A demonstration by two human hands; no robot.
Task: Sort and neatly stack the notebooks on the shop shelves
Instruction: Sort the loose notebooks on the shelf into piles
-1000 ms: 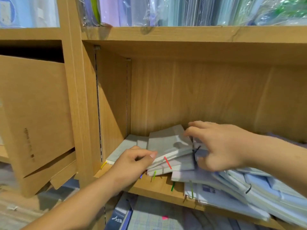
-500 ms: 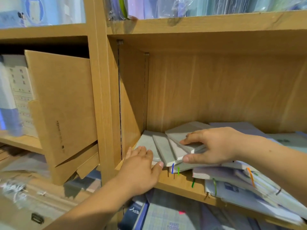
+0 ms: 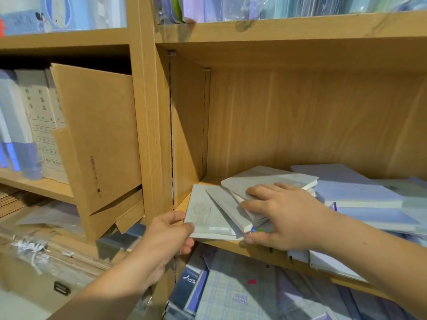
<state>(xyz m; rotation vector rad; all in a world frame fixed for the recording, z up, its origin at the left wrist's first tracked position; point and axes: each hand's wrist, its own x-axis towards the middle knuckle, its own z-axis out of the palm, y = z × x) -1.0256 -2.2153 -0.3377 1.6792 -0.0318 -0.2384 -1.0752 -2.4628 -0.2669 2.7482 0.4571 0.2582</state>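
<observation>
Four grey notebooks (image 3: 265,181) fanned lower centre, my left hand (image 3: 166,236) pinches the bottom notebook (image 3: 203,215), right hand (image 3: 284,218) pressing flat on top.

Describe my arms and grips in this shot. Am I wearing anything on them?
Nothing worn shows. The left grip and right grip are bare, with no gloves, rings, watch or bands visible. The left forearm and right forearm are bare too, with no sleeve in view up to the frame edge.
</observation>
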